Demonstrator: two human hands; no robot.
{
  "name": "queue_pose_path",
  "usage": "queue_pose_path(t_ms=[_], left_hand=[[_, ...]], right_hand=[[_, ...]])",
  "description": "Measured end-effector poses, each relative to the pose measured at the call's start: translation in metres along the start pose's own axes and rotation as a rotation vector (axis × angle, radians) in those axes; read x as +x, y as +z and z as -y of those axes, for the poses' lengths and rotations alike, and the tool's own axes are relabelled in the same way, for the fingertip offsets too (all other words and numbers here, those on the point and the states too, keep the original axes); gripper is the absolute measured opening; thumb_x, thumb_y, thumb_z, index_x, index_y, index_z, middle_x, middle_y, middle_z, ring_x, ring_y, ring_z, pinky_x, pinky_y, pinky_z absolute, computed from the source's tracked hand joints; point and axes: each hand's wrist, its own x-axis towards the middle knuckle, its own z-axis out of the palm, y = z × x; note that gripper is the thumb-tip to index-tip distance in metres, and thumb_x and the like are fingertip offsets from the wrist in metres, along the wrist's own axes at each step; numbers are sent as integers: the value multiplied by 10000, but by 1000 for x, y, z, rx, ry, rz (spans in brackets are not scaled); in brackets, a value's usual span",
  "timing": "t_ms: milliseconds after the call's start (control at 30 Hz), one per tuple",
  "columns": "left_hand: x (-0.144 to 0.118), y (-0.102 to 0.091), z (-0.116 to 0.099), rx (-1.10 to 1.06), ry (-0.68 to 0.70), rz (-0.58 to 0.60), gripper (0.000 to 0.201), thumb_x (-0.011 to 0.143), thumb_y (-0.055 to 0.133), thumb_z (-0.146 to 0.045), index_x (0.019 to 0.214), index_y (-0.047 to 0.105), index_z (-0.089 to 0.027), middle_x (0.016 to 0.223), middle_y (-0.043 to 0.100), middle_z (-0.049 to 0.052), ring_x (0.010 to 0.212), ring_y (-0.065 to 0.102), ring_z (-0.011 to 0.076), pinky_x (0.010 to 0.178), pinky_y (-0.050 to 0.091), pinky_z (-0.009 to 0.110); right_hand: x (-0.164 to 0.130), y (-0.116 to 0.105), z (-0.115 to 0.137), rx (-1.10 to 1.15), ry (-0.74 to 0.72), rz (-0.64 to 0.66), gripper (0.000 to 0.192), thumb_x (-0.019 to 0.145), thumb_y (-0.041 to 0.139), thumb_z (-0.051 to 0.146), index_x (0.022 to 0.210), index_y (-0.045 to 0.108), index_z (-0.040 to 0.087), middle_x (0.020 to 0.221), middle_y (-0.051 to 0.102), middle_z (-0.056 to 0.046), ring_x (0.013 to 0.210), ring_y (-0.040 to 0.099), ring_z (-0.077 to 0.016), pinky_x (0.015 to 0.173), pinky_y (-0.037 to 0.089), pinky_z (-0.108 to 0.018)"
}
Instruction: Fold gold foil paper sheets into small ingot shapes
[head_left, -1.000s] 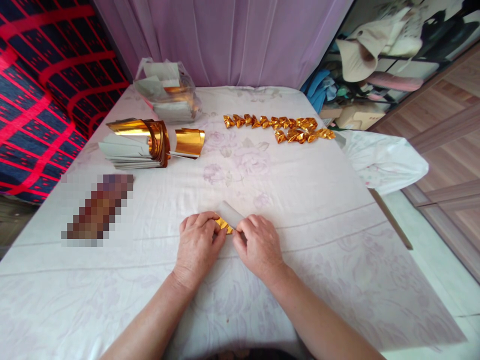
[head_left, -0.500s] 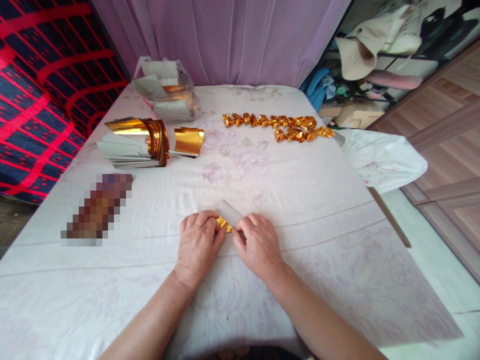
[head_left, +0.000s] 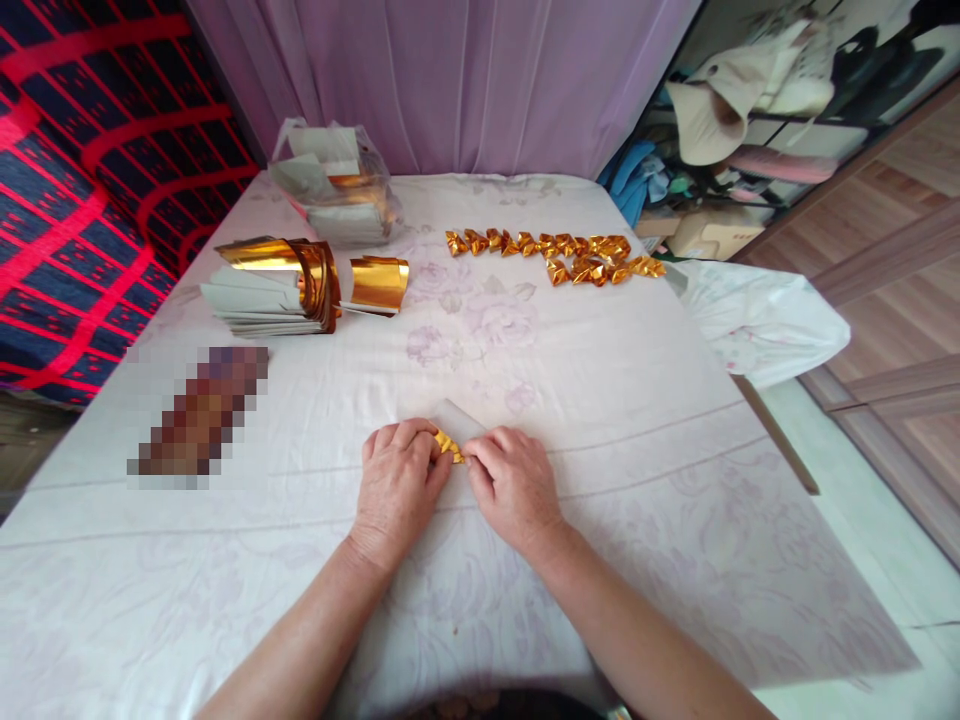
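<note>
A sheet of gold foil paper [head_left: 457,417], grey on its back, lies at the front middle of the table with its near edge rolled up and its gold side showing as a crinkled strip. My left hand [head_left: 397,485] is closed on the left end of the roll, fingers bent over it. On the right end, my right hand [head_left: 517,485] pinches the paper between thumb and fingers. The fingers hide both ends of the roll. Farther back stands a row of folded gold paper pieces [head_left: 525,243], with a shorter row just in front of its right part.
At the back left lie a curled stack of gold paper sheets [head_left: 319,285], a separate gold sheet [head_left: 379,283] and a clear plastic bag [head_left: 337,185] of more sheets. A blurred-out object [head_left: 199,415] is on the left. A white bag [head_left: 772,315] sits beyond the table's right edge.
The visible gold strip between my hands looks narrower, as the near edge of the paper is rolled slightly further. Both hands stay in nearly the same place; the view has shifted a little.
</note>
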Motion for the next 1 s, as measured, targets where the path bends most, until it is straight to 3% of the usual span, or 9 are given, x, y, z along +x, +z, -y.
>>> queue_pose_path(t_ms=[1000], left_hand=[[3, 0, 3, -61, -66, 57, 57, 878, 598, -247, 829, 593, -217, 1015, 648, 38, 958, 567, 247, 872, 394, 416]], right_hand=[[5, -1, 7, -19, 86, 43, 73, 869, 633, 268, 806, 642, 231, 814, 625, -22, 828, 560, -193, 697, 309, -306]])
